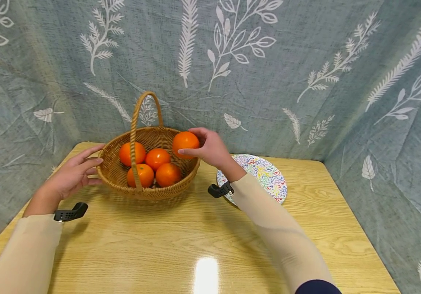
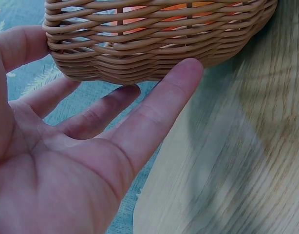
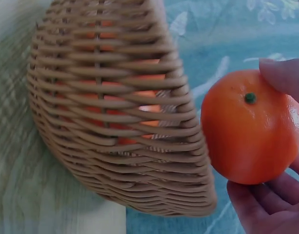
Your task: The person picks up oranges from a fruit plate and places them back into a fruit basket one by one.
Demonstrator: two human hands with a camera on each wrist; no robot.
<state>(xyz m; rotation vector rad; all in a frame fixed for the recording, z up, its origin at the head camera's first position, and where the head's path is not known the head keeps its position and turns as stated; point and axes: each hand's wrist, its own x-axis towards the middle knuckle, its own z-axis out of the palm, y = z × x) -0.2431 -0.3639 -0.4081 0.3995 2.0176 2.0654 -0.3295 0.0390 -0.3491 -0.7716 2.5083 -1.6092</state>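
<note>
A tan wicker basket point(image 1: 148, 194) with a tall arched handle point(image 1: 135, 130) stands on the table, several oranges point(image 1: 158, 158) inside it. My left hand point(image 1: 72, 174) is at its left side. Seen from the left wrist, the fingers point(image 2: 159, 112) are spread and fairly straight, with fingertips against the woven wall. My right hand point(image 1: 213, 150) grips another orange point(image 1: 186, 143) between thumb and fingers, at the basket's right rim. From the right wrist, this orange point(image 3: 252, 131) shows a small green stem end, right beside the basket's rim point(image 3: 188, 107).
A round plate point(image 1: 265, 175) with a multicoloured squiggle pattern lies right of the basket, partly behind my right forearm. Blue-grey cloth point(image 1: 251, 102) with white leaf prints hangs behind and at both sides of the wooden table point(image 1: 151, 245).
</note>
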